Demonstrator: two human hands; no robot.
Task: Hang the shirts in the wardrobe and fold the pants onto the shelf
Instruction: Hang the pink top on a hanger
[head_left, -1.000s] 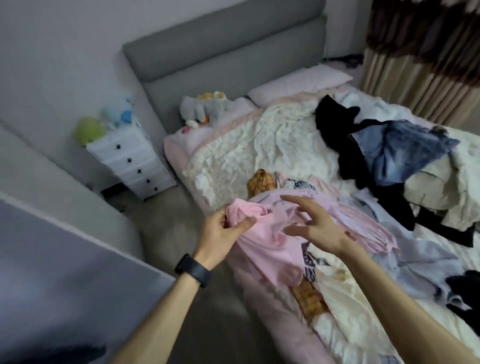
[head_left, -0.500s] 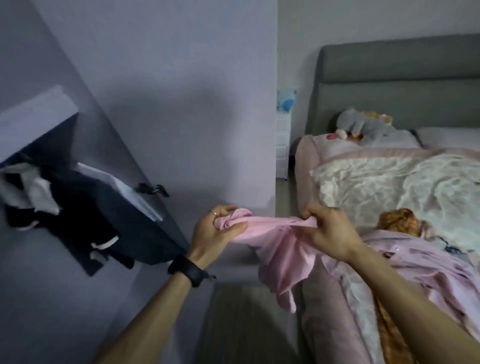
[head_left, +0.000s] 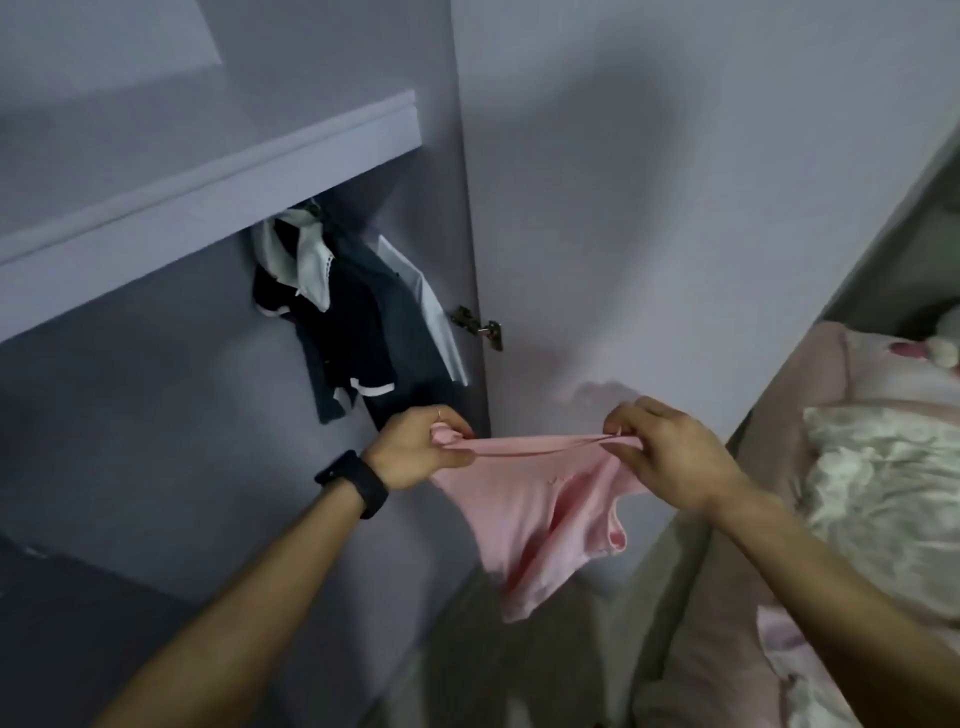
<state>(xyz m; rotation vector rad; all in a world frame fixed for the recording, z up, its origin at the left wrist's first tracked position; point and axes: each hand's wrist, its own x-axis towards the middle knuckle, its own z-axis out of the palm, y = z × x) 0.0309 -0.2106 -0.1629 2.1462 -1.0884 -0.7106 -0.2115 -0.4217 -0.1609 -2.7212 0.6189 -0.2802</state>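
A pink shirt (head_left: 540, 509) hangs in the air in front of the open wardrobe (head_left: 208, 171), stretched by its top edge between both hands. My left hand (head_left: 415, 449), with a black watch on the wrist, grips one end of that edge. My right hand (head_left: 670, 457) pinches the other end. The rest of the shirt droops below toward the floor. Inside the wardrobe, dark and white garments (head_left: 353, 322) hang under a shelf.
The open wardrobe door (head_left: 649, 208) stands just behind the shirt, its hinge (head_left: 478, 325) at the frame. The bed (head_left: 857, 467) with pink sheet and pale quilt lies at the right. A narrow strip of floor (head_left: 467, 649) runs between wardrobe and bed.
The view has swung left from the bed to the wardrobe. The pink shirt came off the bed with both hands, and it is now spread taut between them instead of bunched.
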